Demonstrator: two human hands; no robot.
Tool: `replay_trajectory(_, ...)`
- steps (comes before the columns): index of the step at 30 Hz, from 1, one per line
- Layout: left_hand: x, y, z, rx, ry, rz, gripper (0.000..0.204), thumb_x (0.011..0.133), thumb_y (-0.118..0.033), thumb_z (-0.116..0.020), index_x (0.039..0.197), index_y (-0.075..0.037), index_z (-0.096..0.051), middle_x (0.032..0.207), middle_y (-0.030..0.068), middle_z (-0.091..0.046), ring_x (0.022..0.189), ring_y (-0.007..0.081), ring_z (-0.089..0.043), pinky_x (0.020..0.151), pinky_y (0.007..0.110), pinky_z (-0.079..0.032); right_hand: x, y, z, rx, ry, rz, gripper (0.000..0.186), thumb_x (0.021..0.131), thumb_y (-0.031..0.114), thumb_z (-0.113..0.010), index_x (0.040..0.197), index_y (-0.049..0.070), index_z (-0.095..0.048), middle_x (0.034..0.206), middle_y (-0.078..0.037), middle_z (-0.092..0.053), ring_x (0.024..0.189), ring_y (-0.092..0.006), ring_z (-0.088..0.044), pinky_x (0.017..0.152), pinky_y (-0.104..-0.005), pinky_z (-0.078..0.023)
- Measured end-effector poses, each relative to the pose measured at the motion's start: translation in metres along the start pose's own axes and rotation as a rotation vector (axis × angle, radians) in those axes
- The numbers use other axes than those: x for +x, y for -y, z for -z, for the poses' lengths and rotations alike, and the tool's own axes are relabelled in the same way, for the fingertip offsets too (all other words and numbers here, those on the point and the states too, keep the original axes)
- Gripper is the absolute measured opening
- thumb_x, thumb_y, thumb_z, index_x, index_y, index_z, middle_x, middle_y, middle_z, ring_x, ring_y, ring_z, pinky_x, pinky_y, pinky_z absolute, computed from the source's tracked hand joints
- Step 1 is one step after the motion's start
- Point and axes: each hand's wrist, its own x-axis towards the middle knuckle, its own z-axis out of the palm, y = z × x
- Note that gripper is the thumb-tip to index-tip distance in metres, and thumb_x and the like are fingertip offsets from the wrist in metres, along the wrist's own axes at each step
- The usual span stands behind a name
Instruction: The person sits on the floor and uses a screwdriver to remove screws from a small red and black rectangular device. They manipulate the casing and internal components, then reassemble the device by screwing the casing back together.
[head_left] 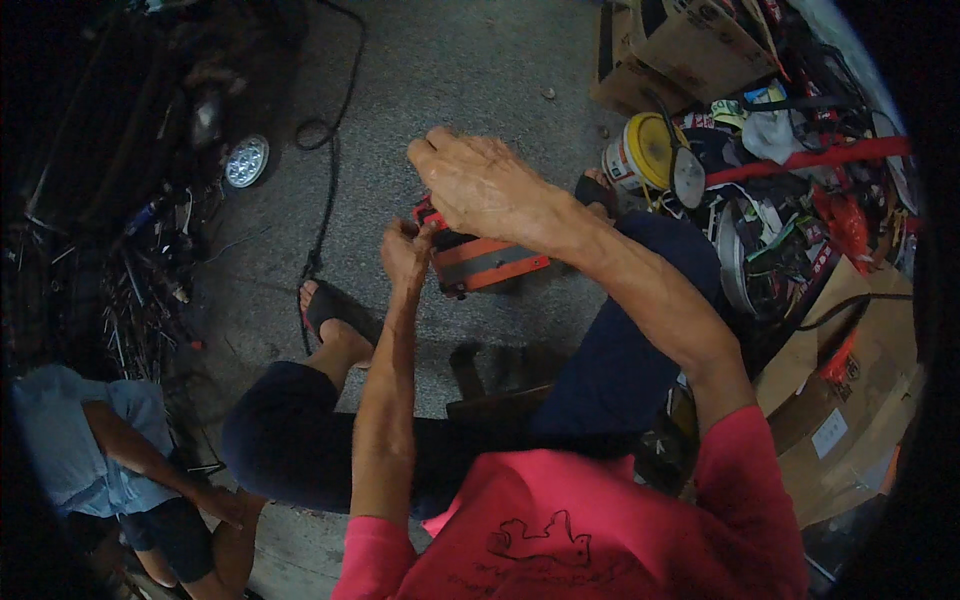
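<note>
We have a red-and-grey box (482,262) in front of us, between our knees and low down, just by both hands. The big thing is how it lies from each grip. From our left hand (405,252), the box goes off to the right. From our right hand (480,185), it lies on the near side, partly hidden under the hand and wrist. The left hand looks like the nearer one — its fingertips are right by the red corner (424,213) at the box's left end. The right hand looks higher up, over the far left part.

The long way of the box runs from left to right, with its right end tipped a little to the far side. Its red and grey stripes run that same way. So one end points at our left hand, and the other points right, toward our knee (640,290). We can't tell which end is the front.

The left grip is bent in, with thumb and fingers close together. The right grip is curled over, its back to us — so its inside is hidden. We can't tell if either one has hold of anything. We also can't tell if the box sits right on the floor (440,80).
</note>
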Motion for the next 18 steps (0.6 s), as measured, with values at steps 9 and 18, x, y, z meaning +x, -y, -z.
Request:
replay_trajectory(9, 0.011, 0.001, -0.006, -0.137, -0.030, -0.004, 0.020, 0.078, -0.014, -0.069, 0.089, 0.002, -0.063, 0.080, 0.0146, -0.067, 0.070, 0.0252, -0.065, 0.065, 0.037, -0.050, 0.006, 0.001, 0.011, -0.029, 0.188, -0.169, 0.021, 0.080, 0.009, -0.058, 0.095, -0.006, -0.056, 0.091, -0.023, -0.062, 0.084, -0.0364, -0.065, 0.072, -0.0441, -0.054)
replay_trajectory(18, 0.013, 0.000, 0.000, -0.075, -0.067, 0.055, 0.021, 0.078, -0.015, -0.070, 0.088, 0.002, -0.065, 0.079, 0.0155, -0.067, 0.072, 0.0259, -0.065, 0.068, 0.037, -0.050, 0.009, 0.014, 0.014, -0.093, 0.228, -0.195, 0.024, 0.078, 0.009, -0.060, 0.096, -0.005, -0.056, 0.095, -0.021, -0.060, 0.088, -0.0350, -0.065, 0.074, -0.0422, -0.054)
